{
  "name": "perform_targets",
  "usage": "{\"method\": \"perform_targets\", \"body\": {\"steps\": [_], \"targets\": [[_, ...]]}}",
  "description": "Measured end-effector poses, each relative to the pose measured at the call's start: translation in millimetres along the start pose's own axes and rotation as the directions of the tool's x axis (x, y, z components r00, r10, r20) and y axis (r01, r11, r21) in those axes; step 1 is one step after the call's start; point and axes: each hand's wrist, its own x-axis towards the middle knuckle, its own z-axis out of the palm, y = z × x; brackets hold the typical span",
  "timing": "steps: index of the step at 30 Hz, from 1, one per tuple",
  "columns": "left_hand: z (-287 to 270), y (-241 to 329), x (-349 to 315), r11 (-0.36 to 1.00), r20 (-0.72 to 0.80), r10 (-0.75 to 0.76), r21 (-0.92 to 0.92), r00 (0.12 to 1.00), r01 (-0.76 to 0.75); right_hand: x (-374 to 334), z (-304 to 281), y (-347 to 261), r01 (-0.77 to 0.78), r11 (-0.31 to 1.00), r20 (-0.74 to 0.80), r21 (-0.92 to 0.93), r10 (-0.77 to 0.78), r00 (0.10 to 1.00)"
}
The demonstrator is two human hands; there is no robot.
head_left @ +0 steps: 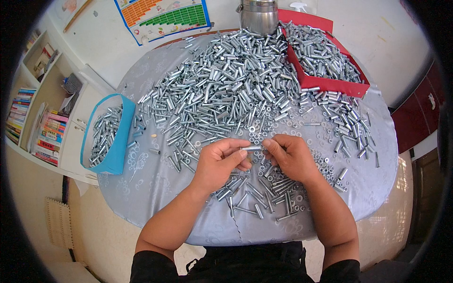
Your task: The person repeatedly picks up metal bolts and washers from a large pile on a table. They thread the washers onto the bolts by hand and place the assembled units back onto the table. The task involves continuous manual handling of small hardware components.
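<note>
Sleeves (pixel 226 89): bright zinc-look metal, glossy. Table (pixel 155 188) cloth: grey, satiny, embossed pattern. Red tray (pixel 325 84) at 1 o'clock, blue box (pixel 118 146) at 9: matt card. Canister (pixel 258 16) at 12: brushed steel.

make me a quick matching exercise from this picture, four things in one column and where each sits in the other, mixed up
Things:
1. blue box
2. red box
3. steel pot
4. metal sleeve

Places:
A. far edge of the table, middle
B. between the left hand and right hand
C. table's left edge
D. far right of the table

Pairs: 1-C, 2-D, 3-A, 4-B
</note>
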Motion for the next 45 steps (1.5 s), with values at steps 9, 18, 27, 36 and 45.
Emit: {"method": "perform_targets", "body": {"steps": [9,18,27,36,45], "targets": [[-1,-1,1,1.000,-0.001,0.007,-0.007,1.000,-0.007,2,7,6,0.126,0.947,-0.061,0.296,-0.113,0.992],[1,0,0,1.000,0.000,0.019,-0.017,1.000,-0.019,1,8,-5,0.087,0.917,-0.069,0.390,-0.065,0.995],[0,-1,-1,0.999,0.011,0.037,-0.024,0.999,-0.037,0,8,-3,0.100,0.925,-0.045,0.367,-0.089,0.995],[0,0,0,0.999,0.007,0.030,-0.039,1.000,-0.029,-1,4,0,0.106,0.958,-0.012,0.265,-0.107,0.994],[-1,-2,0,0.999,0.001,0.033,-0.034,0.999,-0.033,-2,-1,-1,0.157,0.982,0.042,0.102,-0.162,0.986]]}}
